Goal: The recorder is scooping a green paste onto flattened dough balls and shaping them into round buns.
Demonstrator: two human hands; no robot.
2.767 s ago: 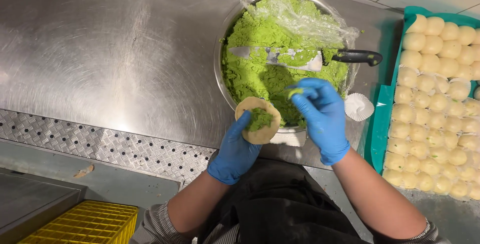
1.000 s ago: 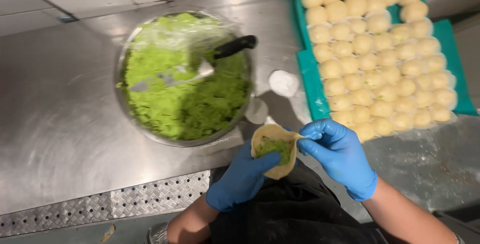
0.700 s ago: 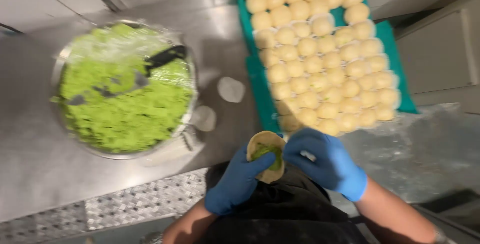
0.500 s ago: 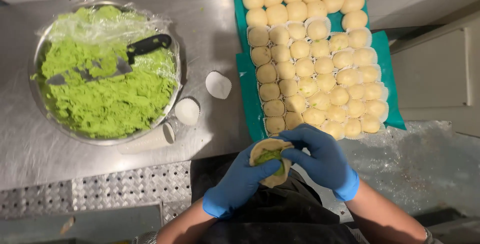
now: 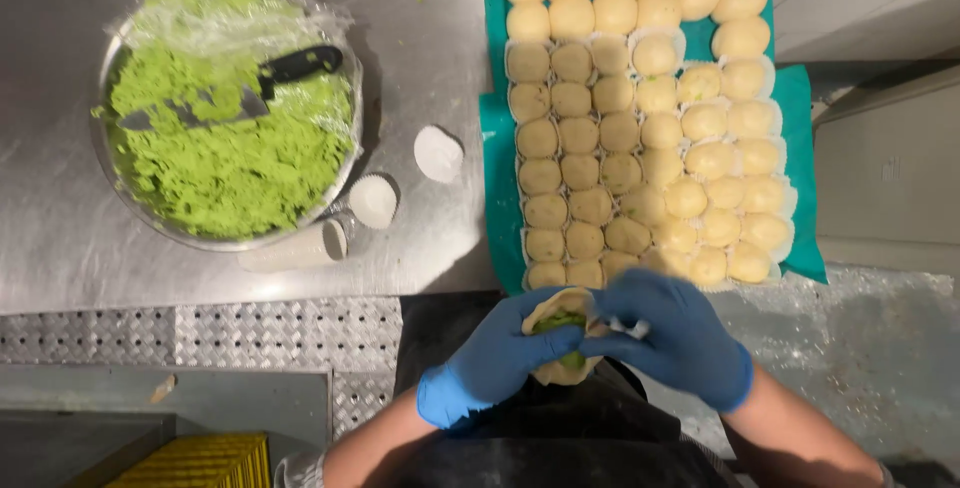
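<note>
— What's in hand here?

— I see both blue-gloved hands low in the frame, close to the body. The left hand [image 5: 500, 358] cups a round of pale dough [image 5: 560, 343] with a dab of green filling [image 5: 557, 325] in its middle; its fingers curl closed under the dough. The right hand [image 5: 675, 333] pinches the dough's edge, fingers closed on it. I judge this the sealing step: the rim gathered over the filling.

— And what does the next move call for?

— By my reading, even pinches round the rim, light enough that the filling does not squeeze out.

— The surface, the room?

— A steel tabletop [image 5: 430, 38]. On it, a metal bowl [image 5: 225, 113] of green filling, part covered with cling film, a black-handled spatula [image 5: 240, 93] lying in it. Just beside the bowl, white paper cups [image 5: 375, 198]. To the right, a teal tray [image 5: 495, 148] packed with rows of dough balls [image 5: 625, 118]. A ridged metal strip runs along the near edge; a yellow crate [image 5: 200, 463] sits low at left.
</note>
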